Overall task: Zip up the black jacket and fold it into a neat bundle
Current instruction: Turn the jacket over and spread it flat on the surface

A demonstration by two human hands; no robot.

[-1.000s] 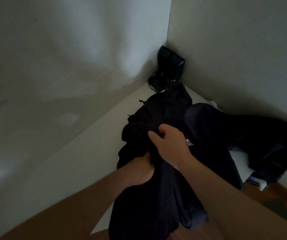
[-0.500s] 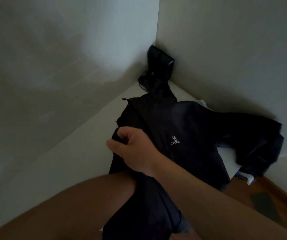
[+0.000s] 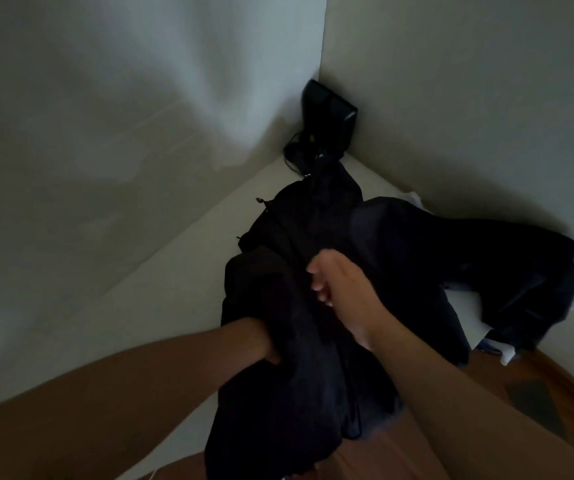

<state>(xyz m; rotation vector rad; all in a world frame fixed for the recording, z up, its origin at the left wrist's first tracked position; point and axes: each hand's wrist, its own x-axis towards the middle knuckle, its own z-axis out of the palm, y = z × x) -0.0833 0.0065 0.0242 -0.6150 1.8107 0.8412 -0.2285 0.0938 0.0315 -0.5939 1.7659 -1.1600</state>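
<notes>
The black jacket [image 3: 399, 258] lies crumpled on a white table [image 3: 161, 306] in a room corner, one sleeve spread to the right and its lower part hanging over the near edge. My right hand [image 3: 342, 292] rests on the jacket's middle, fingers curled into the fabric along the front seam. My left hand [image 3: 264, 351] is mostly buried under a fold at the jacket's left side; only the wrist and a bit of the hand show, seemingly gripping fabric. The zipper is not visible in the dark cloth.
A black box-shaped device [image 3: 330, 116] with cables stands in the far corner against the walls. White paper or cloth [image 3: 469, 310] lies under the right sleeve. A wooden floor [image 3: 555, 393] shows at the lower right.
My right hand has moved from the jacket's left edge back to its middle. A fold now covers the chest logo, and my left wrist has come back into view at the left.
</notes>
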